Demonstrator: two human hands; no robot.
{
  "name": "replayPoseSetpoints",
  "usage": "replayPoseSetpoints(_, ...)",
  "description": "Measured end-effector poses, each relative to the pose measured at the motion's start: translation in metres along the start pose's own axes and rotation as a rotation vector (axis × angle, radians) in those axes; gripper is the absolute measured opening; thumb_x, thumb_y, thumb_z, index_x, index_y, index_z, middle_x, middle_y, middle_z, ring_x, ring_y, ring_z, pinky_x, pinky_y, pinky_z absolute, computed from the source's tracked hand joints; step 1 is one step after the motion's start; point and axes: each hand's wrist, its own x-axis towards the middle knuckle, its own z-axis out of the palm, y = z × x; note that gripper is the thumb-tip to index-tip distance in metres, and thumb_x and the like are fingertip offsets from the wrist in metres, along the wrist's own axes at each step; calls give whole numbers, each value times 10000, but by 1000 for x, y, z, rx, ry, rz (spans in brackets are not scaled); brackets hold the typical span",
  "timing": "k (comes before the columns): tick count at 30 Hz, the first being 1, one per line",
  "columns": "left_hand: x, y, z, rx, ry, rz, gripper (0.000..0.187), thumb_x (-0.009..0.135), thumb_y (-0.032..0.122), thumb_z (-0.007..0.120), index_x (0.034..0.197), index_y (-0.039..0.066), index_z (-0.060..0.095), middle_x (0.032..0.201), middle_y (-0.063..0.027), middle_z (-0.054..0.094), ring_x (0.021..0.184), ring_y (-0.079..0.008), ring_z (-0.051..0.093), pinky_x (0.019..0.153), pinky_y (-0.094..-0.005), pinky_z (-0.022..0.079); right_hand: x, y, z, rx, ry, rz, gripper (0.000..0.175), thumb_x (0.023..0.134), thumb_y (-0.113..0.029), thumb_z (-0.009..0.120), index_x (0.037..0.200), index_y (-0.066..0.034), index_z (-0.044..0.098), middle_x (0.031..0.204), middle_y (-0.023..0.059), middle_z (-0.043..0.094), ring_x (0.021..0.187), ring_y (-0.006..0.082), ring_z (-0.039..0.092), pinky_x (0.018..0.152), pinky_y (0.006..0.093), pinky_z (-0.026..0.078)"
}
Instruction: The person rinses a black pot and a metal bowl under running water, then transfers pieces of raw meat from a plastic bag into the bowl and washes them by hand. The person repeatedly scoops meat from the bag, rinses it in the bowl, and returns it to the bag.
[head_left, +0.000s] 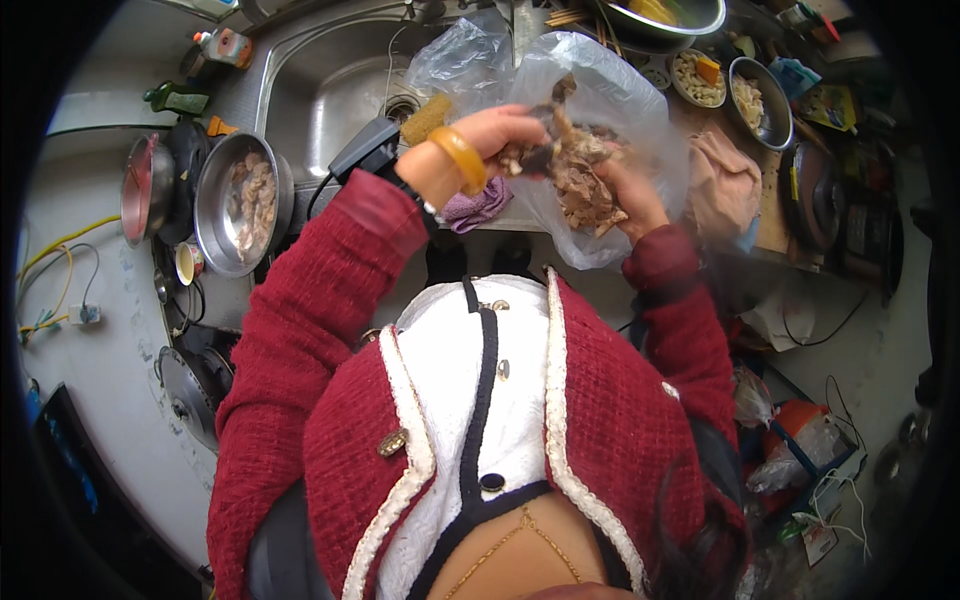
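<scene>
Both my hands are raised over a clear plastic bag (600, 71) at the counter's front edge. A ragged mass of brownish meat (585, 191), perhaps on the bone, lies between them. My left hand (499, 135), a yellow bangle at its wrist, grips the dark upper left part, slightly blurred. Around the lower right side of the same meat curl the fingers of my right hand (634, 196). Some fingertips are hidden behind the meat. Just below my left hand is a purple cloth (480, 204), and beside its wrist a yellowish sponge (426, 120).
A steel sink (330, 97) lies at the upper left. Left of it stands a metal basin (281, 180) with pale meat pieces. On the right are a folded beige cloth (724, 184), a bowl of chopped pale food (694, 82) and a metal bowl (776, 124).
</scene>
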Motion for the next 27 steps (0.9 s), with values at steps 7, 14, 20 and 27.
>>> replayPoseSetpoints(7, 38, 25, 15, -69, 160, 88, 211, 790, 85, 596, 958, -26, 529, 897, -132, 614, 805, -240, 635, 743, -437, 562, -8, 8, 8, -62, -21, -68, 309, 785, -33, 540, 1093, -16, 520, 984, 67, 600, 844, 157, 597, 735, 275, 493)
replayPoseSetpoints(14, 29, 26, 17, -211, 150, 65, 224, 793, 76, 592, 975, -49, 555, 930, -167, 622, 829, -246, 636, 763, -448, 556, -22, -25, 20, -139, -42, -223, 327, 785, -21, 536, 1110, -28, 503, 992, 61, 596, 884, 160, 587, 775, 272, 480)
replayPoseSetpoints(20, 6, 38, 4, -231, 59, 135, 294, 825, 109, 553, 1057, -69, 525, 975, -189, 615, 885, -282, 624, 798, -472, 533, -30, -54, 33, -308, -86, -248, 307, 783, -7, 519, 1089, -25, 514, 993, 64, 589, 878, 164, 587, 763, 290, 497)
replayPoseSetpoints(27, -23, 33, -5, -199, 40, 166, 352, 840, 131, 511, 1131, -65, 484, 1024, -201, 593, 920, -287, 612, 798, -409, 524, -41, -68, 48, -335, -192, -360, 339, 775, 0, 511, 1112, -31, 497, 1003, 67, 586, 887, 169, 589, 772, 287, 497)
